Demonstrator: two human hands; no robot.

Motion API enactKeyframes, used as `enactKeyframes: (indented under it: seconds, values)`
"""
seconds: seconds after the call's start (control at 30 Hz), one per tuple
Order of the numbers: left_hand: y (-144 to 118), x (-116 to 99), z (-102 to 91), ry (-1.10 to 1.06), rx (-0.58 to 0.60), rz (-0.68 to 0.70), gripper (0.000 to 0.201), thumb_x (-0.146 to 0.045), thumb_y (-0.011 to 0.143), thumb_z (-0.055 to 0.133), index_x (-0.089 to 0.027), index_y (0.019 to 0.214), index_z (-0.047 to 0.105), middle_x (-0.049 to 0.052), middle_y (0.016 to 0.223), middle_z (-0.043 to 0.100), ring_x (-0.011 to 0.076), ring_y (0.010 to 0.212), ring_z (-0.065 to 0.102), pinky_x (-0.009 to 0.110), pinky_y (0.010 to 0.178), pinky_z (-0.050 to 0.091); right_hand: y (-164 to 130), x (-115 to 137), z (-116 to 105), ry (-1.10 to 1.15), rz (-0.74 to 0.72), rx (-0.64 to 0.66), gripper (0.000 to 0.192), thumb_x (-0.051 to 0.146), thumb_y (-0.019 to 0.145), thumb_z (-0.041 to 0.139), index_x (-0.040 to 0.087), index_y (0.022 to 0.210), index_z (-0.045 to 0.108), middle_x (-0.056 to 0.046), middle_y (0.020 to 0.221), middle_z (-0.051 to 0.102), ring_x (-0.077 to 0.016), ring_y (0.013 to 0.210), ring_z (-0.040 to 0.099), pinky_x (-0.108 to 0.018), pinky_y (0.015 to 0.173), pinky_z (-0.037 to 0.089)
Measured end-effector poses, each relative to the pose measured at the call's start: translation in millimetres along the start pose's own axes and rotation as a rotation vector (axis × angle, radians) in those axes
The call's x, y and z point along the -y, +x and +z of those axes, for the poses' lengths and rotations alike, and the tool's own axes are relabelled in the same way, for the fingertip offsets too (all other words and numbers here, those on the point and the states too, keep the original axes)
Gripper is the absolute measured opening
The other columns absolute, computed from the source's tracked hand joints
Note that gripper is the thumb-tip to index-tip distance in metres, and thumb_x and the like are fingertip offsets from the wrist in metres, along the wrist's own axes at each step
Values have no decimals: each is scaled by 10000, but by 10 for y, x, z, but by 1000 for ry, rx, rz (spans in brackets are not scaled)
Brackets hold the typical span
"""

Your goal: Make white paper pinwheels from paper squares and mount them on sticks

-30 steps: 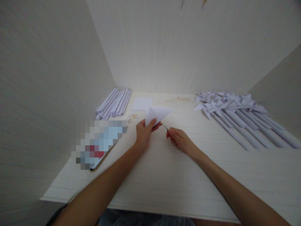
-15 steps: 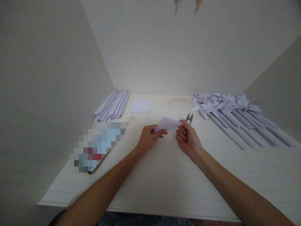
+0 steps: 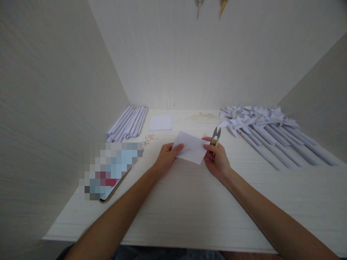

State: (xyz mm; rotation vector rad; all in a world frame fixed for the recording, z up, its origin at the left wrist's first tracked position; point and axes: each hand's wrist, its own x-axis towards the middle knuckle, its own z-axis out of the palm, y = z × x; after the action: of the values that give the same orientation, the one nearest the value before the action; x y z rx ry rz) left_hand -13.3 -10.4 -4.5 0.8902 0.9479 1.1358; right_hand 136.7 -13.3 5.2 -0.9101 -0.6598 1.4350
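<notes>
- I see the left hand (image 3: 166,159) with its grip pinched on the left edge of a small white paper sheet (image 3: 191,151), held just above the counter (image 3: 189,202), in the middle of it.
- The right hand (image 3: 217,160) pinches the sheet's right edge and also has its grip closed around a pair of thread snips (image 3: 215,136), blades pointing up and away.
- My worry: with two things in one grip, the snips could slide out, or their tips could nick the sheet or a finger of that hand.
- The sheet is thin; an uneven pull between the two hands could crease or tear it.
- The counter is pale wood grain, boxed in by plain pale walls at the left, back and right.
- Rolled paper tubes (image 3: 127,124) lie back left, a small white square (image 3: 161,122) beside them, and finished paper pinwheels (image 3: 271,130) fan out on the right.
- A blurred flat object (image 3: 110,169) sits at the near left.
</notes>
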Motion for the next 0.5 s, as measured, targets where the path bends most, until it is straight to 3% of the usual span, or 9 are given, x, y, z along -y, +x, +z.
enactKeyframes:
  seconds: [0.17,0.5]
  values:
    - [-4,-29,-12,-29,-57,4,262,-348,567,681,-109,663,637,40,586,633,117,519,549,242,546,442,6,-47,6,-127,-33,-6,204,198,510,689,163,630,527,101,415,391,-8,318,242,-176,297,136]
    - [9,-57,-8,-61,-66,-12,327,-396,494,713,-102,601,616,48,564,634,123,522,551,251,551,436,5,-27,21,-97,-23,19,391,306,480,743,166,458,379,118,351,283,13,290,180,-164,280,114]
